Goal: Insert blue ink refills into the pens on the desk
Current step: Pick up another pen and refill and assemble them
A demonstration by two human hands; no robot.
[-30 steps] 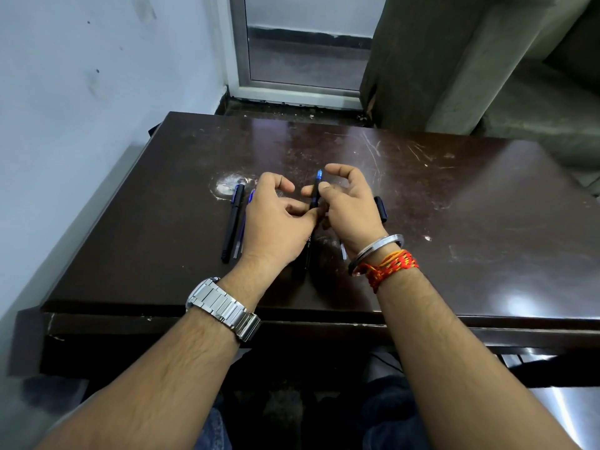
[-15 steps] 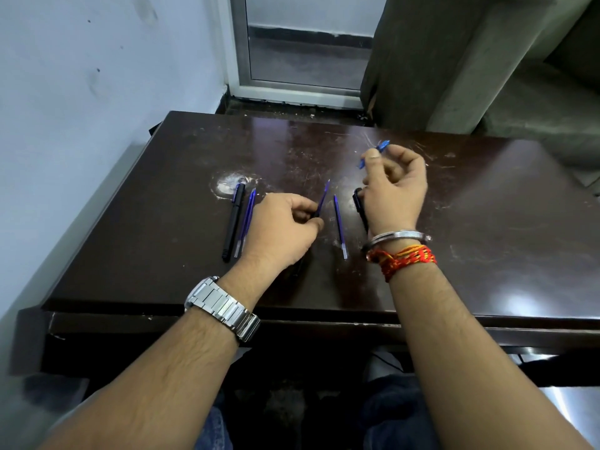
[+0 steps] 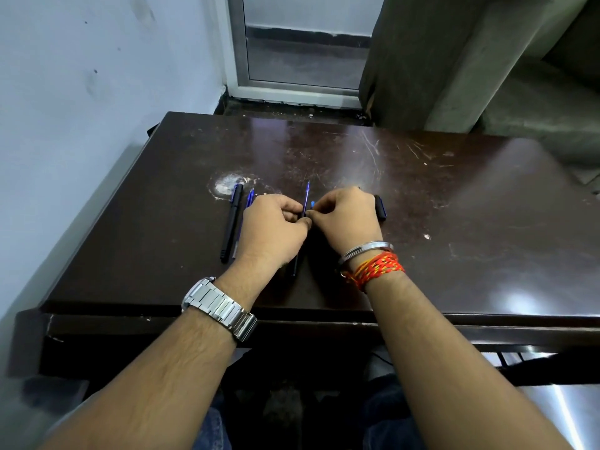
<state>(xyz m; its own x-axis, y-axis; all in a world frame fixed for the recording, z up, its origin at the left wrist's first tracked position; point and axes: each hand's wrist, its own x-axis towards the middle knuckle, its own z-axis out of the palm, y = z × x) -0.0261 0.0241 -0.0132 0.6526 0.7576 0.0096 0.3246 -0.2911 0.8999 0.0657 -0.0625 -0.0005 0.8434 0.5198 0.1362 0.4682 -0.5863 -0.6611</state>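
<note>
Half a second ago the right hand was raised alone; now its grip meets the left hand, both pinching the blue refill whose tip juts beyond them above the bench, so insertion looks begun.

No readable text, labels or numbers anywhere.

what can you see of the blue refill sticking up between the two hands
The refill is a thin, straight blue tube, plastic by its look, tapering to a fine pale tip at its far end. It points away from the person, tilted slightly right, over the dark desk. Its near end disappears where the left hand and right hand meet; fingers of both seem to pinch it there. A dark pen barrel shows below the hands, roughly in line with it.
</note>
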